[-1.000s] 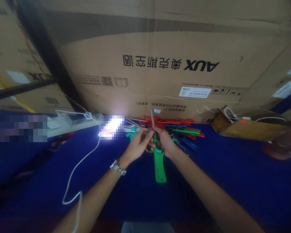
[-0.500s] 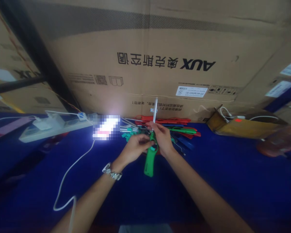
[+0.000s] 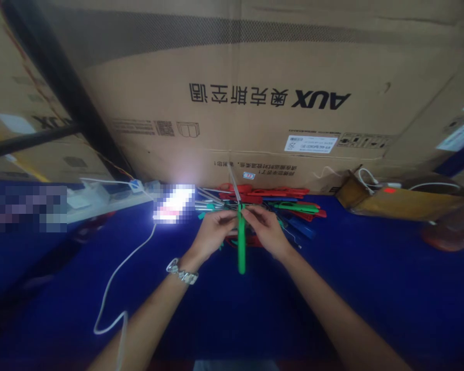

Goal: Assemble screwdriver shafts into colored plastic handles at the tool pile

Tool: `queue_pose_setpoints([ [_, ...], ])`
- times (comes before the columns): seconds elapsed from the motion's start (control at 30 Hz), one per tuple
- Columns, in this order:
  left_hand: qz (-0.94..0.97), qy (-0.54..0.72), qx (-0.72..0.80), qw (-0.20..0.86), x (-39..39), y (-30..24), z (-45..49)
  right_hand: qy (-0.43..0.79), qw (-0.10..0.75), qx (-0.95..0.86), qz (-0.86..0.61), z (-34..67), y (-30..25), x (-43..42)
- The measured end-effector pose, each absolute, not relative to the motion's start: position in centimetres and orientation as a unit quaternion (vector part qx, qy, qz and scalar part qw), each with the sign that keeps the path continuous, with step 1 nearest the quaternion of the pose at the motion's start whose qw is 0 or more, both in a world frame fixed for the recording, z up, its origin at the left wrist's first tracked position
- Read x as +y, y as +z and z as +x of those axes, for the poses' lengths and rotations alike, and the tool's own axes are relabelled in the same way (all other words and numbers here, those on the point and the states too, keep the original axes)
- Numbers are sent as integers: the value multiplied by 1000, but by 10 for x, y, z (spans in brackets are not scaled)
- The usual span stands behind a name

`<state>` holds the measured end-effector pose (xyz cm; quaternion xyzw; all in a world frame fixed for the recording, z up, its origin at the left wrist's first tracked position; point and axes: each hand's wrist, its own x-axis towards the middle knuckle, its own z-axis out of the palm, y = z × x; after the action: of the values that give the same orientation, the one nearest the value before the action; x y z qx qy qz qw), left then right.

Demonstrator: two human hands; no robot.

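Note:
A green long-nosed lighter (image 3: 241,247) with a thin metal tube stands upright between my hands, seen edge-on, its handle pointing down at me. My left hand (image 3: 212,233) pinches it from the left near the top of the green body; a metal watch sits on that wrist. My right hand (image 3: 266,229) grips it from the right at the same height. Both hands are closed on it. Just behind them lies a heap of red, green and blue lighters (image 3: 286,203) on the blue cloth.
A big AUX cardboard box (image 3: 255,98) walls off the back. A white power strip (image 3: 100,193) and a glowing phone with a white cable (image 3: 112,288) lie at the left. An open cardboard tray (image 3: 394,203) with cables sits at the right. Blue cloth (image 3: 371,288) covers the table.
The green lighter has been turned about its long axis, from broadside to edge-on, and its metal tube now leans slightly left. Both hands stayed on it.

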<state>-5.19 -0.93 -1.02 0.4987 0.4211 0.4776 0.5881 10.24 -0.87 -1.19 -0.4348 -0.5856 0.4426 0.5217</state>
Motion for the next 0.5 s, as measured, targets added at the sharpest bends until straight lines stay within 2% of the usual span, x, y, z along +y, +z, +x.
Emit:
queue_pose_setpoints([
  [0.37,476,459,431,615,-9,-11,-51,531,469,-512,-487,102,-5,-9],
  [0.5,486,452,420,619,-7,-13,-52,532,481,-495,-490,108,-3,-7],
])
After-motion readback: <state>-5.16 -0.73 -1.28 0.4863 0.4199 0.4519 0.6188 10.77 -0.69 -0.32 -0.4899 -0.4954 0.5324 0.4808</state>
